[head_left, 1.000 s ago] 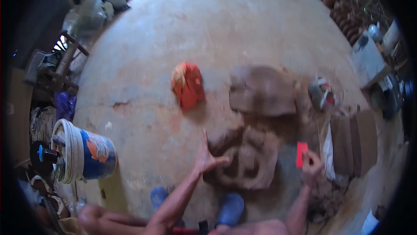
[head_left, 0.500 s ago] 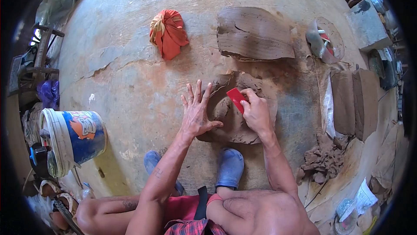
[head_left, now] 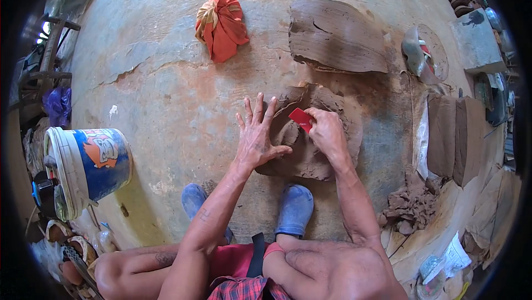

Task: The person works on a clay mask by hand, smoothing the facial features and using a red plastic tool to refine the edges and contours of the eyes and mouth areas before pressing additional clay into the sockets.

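Observation:
A brown piece of clay (head_left: 310,161) with a hollowed middle and ragged far edges lies on the floor in front of my feet. My left hand (head_left: 257,138) is open, its fingers spread, along the clay's left edge, with the thumb reaching over it. In my right hand (head_left: 328,136) is a flat red scraper (head_left: 301,118), pinched between thumb and fingers above the clay's inner surface. Whether the scraper's lower edge touches the clay is hidden by the hand.
Beyond are a curved clay slab (head_left: 338,36) and an orange cloth bundle (head_left: 223,31). On the right stand clay blocks (head_left: 443,133), clay scraps (head_left: 410,203), a clear bowl (head_left: 413,56) and a grey block (head_left: 477,42). A bucket (head_left: 105,158) is at left, near blue clogs (head_left: 295,208).
The red scraper has tilted flatter in my right hand, over the clay. My left hand keeps its spread pose at the edge. The whole view has shifted slightly.

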Action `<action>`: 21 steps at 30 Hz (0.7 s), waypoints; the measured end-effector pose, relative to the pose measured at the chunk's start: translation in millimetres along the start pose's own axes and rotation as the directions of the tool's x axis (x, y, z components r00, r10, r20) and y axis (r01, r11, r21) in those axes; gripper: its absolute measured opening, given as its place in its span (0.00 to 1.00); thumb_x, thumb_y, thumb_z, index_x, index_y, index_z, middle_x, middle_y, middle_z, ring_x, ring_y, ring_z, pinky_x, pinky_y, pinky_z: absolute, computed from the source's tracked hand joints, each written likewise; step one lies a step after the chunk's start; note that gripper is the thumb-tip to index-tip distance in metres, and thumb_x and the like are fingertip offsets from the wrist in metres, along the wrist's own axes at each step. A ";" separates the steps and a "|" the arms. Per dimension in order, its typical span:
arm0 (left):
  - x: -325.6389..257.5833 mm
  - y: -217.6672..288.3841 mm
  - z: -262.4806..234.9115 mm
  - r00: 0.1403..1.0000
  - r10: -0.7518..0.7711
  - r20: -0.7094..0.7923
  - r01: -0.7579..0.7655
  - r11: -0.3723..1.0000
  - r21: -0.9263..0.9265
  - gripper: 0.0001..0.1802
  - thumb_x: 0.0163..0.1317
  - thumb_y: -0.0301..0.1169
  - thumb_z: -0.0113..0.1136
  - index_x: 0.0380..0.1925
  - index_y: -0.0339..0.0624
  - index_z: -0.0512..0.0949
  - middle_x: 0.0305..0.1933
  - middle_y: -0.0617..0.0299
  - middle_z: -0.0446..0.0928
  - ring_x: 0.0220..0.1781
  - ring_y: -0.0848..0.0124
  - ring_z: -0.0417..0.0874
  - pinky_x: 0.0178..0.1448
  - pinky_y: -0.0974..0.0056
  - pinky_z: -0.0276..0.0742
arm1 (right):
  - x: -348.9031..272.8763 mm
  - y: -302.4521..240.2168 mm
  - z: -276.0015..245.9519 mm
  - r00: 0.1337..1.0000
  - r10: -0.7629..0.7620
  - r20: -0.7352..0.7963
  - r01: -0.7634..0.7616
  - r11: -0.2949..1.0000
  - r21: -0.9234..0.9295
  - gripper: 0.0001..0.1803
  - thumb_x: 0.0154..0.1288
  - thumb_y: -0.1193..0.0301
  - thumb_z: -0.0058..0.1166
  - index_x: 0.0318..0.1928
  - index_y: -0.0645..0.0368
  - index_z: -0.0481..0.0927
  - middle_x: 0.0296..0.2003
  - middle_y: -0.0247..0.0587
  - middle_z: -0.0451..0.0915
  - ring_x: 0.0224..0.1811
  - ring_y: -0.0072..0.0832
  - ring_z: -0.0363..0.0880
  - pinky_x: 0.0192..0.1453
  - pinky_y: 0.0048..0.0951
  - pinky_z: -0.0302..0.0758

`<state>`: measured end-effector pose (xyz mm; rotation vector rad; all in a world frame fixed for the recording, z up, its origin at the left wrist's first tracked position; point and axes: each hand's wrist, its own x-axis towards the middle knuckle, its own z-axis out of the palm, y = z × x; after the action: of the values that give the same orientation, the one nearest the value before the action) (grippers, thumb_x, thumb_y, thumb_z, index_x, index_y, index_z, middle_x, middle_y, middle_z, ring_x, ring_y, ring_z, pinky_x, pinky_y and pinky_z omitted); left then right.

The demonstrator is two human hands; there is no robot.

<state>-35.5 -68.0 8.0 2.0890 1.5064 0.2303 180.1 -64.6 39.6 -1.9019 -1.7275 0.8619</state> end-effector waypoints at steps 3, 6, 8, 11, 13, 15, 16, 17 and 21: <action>0.7 -1.1 0.0 1.000 -0.004 -0.007 0.004 1.000 -0.004 0.82 0.32 0.67 0.82 0.85 0.55 0.46 0.90 0.52 0.33 0.88 0.37 0.28 0.80 0.18 0.38 | 1.1 -8.0 -3.9 0.999 -0.044 -0.005 0.044 0.998 -0.053 0.17 0.59 0.79 0.56 0.48 0.58 0.89 0.38 0.60 0.86 0.43 0.55 0.87 0.52 0.51 0.82; 2.4 -0.4 0.3 1.000 -0.008 -0.019 0.007 1.000 -0.020 0.82 0.31 0.68 0.82 0.85 0.56 0.47 0.90 0.52 0.34 0.88 0.37 0.29 0.79 0.18 0.38 | 2.8 -11.9 -5.8 0.998 -0.025 0.057 0.031 0.994 -0.106 0.16 0.59 0.79 0.58 0.47 0.57 0.90 0.37 0.59 0.87 0.42 0.55 0.88 0.52 0.51 0.83; 2.4 0.1 0.0 1.000 -0.010 -0.024 0.010 1.000 -0.028 0.82 0.30 0.68 0.82 0.85 0.56 0.47 0.90 0.52 0.34 0.88 0.36 0.29 0.79 0.18 0.38 | 3.4 -10.3 -5.2 0.996 -0.027 0.083 0.038 0.990 -0.134 0.16 0.58 0.78 0.59 0.47 0.57 0.90 0.37 0.59 0.87 0.42 0.55 0.88 0.52 0.51 0.83; 2.8 -0.7 0.8 0.999 -0.014 -0.038 0.013 1.000 -0.026 0.82 0.29 0.68 0.82 0.85 0.57 0.48 0.90 0.52 0.34 0.88 0.36 0.30 0.79 0.17 0.39 | 4.3 -7.5 -3.8 0.992 -0.036 0.119 0.056 0.984 -0.168 0.16 0.58 0.77 0.61 0.47 0.56 0.91 0.38 0.59 0.87 0.42 0.54 0.88 0.52 0.51 0.84; 2.8 -2.2 2.4 0.998 -0.012 -0.059 0.010 1.000 -0.027 0.82 0.28 0.69 0.82 0.85 0.58 0.49 0.90 0.52 0.34 0.88 0.36 0.30 0.78 0.16 0.40 | 4.2 -7.2 -2.9 0.992 -0.028 0.127 0.051 0.982 -0.180 0.17 0.58 0.76 0.61 0.48 0.55 0.91 0.38 0.58 0.87 0.42 0.54 0.88 0.51 0.51 0.84; 3.5 -3.1 3.8 0.998 -0.012 -0.066 0.011 1.000 -0.025 0.82 0.28 0.70 0.81 0.85 0.59 0.49 0.90 0.52 0.34 0.88 0.35 0.30 0.77 0.15 0.41 | 3.0 -6.0 -1.9 0.991 -0.019 0.133 0.045 0.980 -0.194 0.18 0.58 0.76 0.61 0.48 0.53 0.91 0.38 0.58 0.88 0.43 0.54 0.88 0.51 0.52 0.84; 3.6 -3.3 4.5 0.997 -0.010 -0.076 0.009 1.000 -0.022 0.82 0.27 0.70 0.81 0.85 0.60 0.49 0.90 0.52 0.34 0.88 0.35 0.31 0.77 0.15 0.41 | 2.1 -4.5 -0.9 0.989 -0.019 0.147 0.052 0.975 -0.218 0.18 0.57 0.76 0.61 0.49 0.52 0.91 0.39 0.57 0.88 0.43 0.54 0.88 0.51 0.52 0.84; 3.1 -3.2 5.1 0.997 -0.011 -0.075 0.009 1.000 -0.023 0.82 0.27 0.70 0.81 0.85 0.60 0.49 0.90 0.52 0.34 0.88 0.35 0.31 0.77 0.15 0.41 | 1.0 -3.6 -0.4 0.987 -0.019 0.161 0.058 0.969 -0.242 0.19 0.57 0.75 0.61 0.50 0.50 0.91 0.39 0.56 0.88 0.44 0.54 0.88 0.51 0.53 0.84; 0.6 -5.7 4.8 0.995 -0.006 -0.096 0.006 1.000 -0.006 0.82 0.26 0.70 0.81 0.84 0.60 0.51 0.90 0.52 0.35 0.88 0.35 0.31 0.76 0.13 0.41 | -10.5 -20.4 -3.2 0.974 0.010 0.227 0.049 0.967 -0.251 0.21 0.57 0.75 0.60 0.51 0.47 0.91 0.39 0.54 0.88 0.44 0.53 0.88 0.51 0.53 0.84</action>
<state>-37.9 -67.7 0.8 2.0955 1.5652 0.3368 167.2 -71.9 57.5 -2.0076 -2.0789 0.9168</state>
